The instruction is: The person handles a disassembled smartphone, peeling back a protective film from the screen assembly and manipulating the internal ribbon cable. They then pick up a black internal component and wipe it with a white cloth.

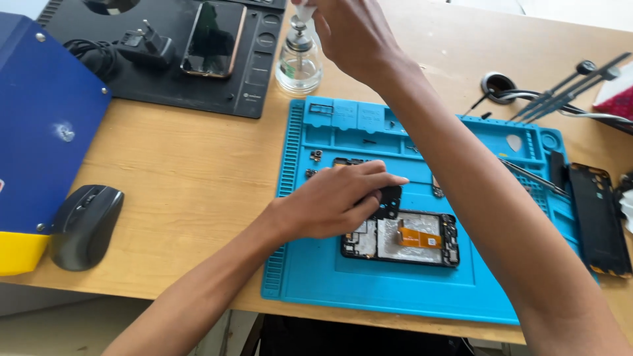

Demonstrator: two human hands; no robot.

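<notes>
Left hand [333, 201]: my fingers press flat on the opened black phone [402, 238], steadying it on the blue silicone mat [369, 283].
Right hand [349, 29]: clenched over the clear glass pump bottle [299, 62], pressing its top.

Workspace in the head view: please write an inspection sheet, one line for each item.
Surface: wooden table carrying a blue mat and a black mat.
Job's things: opened phone on the blue mat; clear pump bottle.
Clutter: mouse, intact phone, back cover, tweezers.
Grippers: left hand rests on the opened phone; right hand presses on the bottle top.
Cables: charger with cord.
Surroundings: blue and yellow case.
</notes>
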